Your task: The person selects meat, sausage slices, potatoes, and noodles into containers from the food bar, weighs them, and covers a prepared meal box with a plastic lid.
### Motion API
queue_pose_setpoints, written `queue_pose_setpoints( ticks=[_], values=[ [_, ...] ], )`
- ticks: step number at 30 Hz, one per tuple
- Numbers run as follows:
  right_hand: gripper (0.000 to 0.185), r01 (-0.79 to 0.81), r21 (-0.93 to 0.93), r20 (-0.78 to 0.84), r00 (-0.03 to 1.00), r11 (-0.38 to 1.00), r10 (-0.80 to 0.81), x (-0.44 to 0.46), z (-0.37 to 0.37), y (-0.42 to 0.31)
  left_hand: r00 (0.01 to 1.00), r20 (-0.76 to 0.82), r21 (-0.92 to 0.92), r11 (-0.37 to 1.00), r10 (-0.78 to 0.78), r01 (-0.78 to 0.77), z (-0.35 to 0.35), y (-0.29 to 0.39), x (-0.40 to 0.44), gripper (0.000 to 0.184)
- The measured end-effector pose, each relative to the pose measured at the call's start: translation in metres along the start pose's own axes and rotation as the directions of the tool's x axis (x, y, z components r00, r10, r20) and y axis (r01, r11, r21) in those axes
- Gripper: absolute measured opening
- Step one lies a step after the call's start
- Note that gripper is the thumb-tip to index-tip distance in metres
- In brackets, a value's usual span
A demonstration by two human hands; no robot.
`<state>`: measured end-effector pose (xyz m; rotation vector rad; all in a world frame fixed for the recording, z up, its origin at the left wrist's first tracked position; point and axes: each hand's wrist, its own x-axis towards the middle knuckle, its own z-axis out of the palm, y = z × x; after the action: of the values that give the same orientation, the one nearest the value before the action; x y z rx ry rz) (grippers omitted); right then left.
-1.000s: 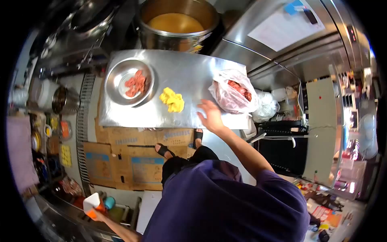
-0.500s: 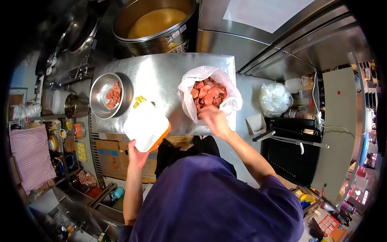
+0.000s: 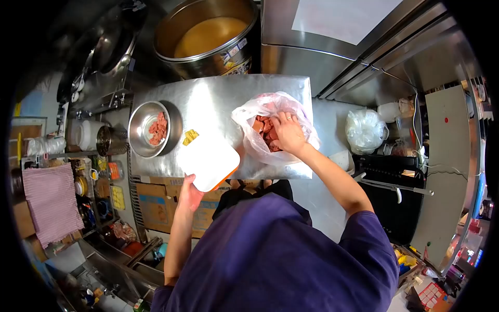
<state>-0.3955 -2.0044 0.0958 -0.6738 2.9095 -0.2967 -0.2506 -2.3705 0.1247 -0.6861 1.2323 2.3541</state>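
My left hand (image 3: 190, 195) grips the near edge of a white plastic container (image 3: 210, 161) with an orange side, tilted over the front of the steel table (image 3: 200, 117); its bright surface is washed out. A small yellow item (image 3: 191, 137) shows beyond its far edge. My right hand (image 3: 289, 134) is inside the mouth of a translucent plastic bag (image 3: 247, 117), fingers stretched over chunks of raw red meat (image 3: 265, 130). The fingertips are partly hidden, and no piece shows in them. At the left, a round steel bowl (image 3: 138, 127) holds a small heap of meat pieces (image 3: 158, 129).
A large steel pot (image 3: 200, 58) of yellowish liquid stands behind the table. Steel cabinet doors (image 3: 306, 65) rise at the back right. To the right are a stuffed clear plastic bag (image 3: 365, 130) and a black folding chair (image 3: 387, 200). Cardboard boxes (image 3: 156, 210) sit below the table's left side.
My right hand has moved from the bag's near edge further in, over the meat. The white container has shifted right and turned slightly, showing less of its orange side. The camera view moved a little.
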Motion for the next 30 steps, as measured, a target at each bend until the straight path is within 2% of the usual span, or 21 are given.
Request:
queue_pose_setpoints(
  ticks=[1,4,5,7,8,11,13,15,16,17,19,22,26,29,30],
  values=[
    [0.082,0.004,-0.004,0.010,1.000,1.000,-0.004,-0.005,0.008,-0.003,1.000,0.005,-0.006,1.000,0.017,-0.017,-0.007,-0.004,-0.002,0.086],
    [0.069,-0.026,0.033,-0.195,0.980,0.999,0.032,-0.014,0.023,-0.014,0.995,-0.019,0.058,0.994,0.098,-0.096,-0.009,-0.008,-0.001,0.094],
    [0.069,-0.023,0.028,-0.193,0.981,0.999,0.028,-0.012,0.023,-0.012,0.995,-0.020,0.051,0.994,0.099,-0.098,-0.008,-0.007,0.000,0.094],
    [0.069,-0.076,0.148,-0.135,0.986,0.986,0.097,-0.006,0.030,0.000,0.997,-0.017,0.049,0.996,0.070,-0.069,-0.007,-0.006,0.000,0.097],
    [0.067,-0.023,0.204,-0.149,0.987,0.979,0.054,-0.004,0.047,0.016,0.997,-0.020,0.044,0.997,0.069,-0.068,-0.010,-0.007,0.000,0.097],
    [0.067,-0.028,0.248,-0.175,0.982,0.968,0.073,-0.004,0.025,0.019,0.998,0.008,0.093,0.993,0.067,-0.067,-0.012,-0.008,0.002,0.098],
    [0.066,-0.006,0.208,-0.119,0.992,0.978,0.031,0.001,0.022,0.023,1.000,0.012,0.079,0.997,0.011,-0.012,-0.004,-0.006,0.003,0.098],
    [0.068,-0.110,0.196,0.084,0.992,0.974,0.095,0.009,0.021,0.026,0.999,0.035,0.094,0.996,0.001,-0.005,0.002,-0.005,0.006,0.097],
    [0.066,-0.117,0.232,0.099,0.990,0.966,0.096,0.013,0.027,0.032,0.999,0.052,0.108,0.994,-0.007,0.001,0.005,-0.005,0.007,0.097],
    [0.066,-0.118,0.233,0.098,0.990,0.965,0.097,0.013,0.028,0.038,0.999,0.053,0.109,0.994,-0.007,0.001,0.008,-0.004,0.007,0.097],
    [0.062,0.011,0.296,0.050,0.998,0.955,-0.027,0.010,0.026,0.046,0.999,0.052,0.121,0.993,-0.004,-0.002,0.012,-0.004,0.007,0.096],
    [0.061,0.060,0.393,0.019,0.997,0.917,-0.073,0.006,0.021,0.053,0.999,0.047,0.118,0.993,-0.019,0.013,0.012,-0.009,0.011,0.095],
    [0.060,0.075,0.401,0.019,0.996,0.913,-0.090,0.006,0.018,0.051,0.998,0.054,0.147,0.989,-0.018,0.010,0.019,-0.011,0.009,0.095],
    [0.053,0.090,0.444,0.028,0.993,0.891,-0.114,0.013,0.020,0.062,0.999,0.050,0.109,0.994,-0.015,0.010,0.021,-0.012,0.010,0.094],
    [0.054,0.054,0.610,0.040,0.994,0.791,-0.099,0.015,0.025,0.073,0.998,0.059,0.112,0.994,-0.018,0.012,0.023,-0.013,0.010,0.094]
  ],
)
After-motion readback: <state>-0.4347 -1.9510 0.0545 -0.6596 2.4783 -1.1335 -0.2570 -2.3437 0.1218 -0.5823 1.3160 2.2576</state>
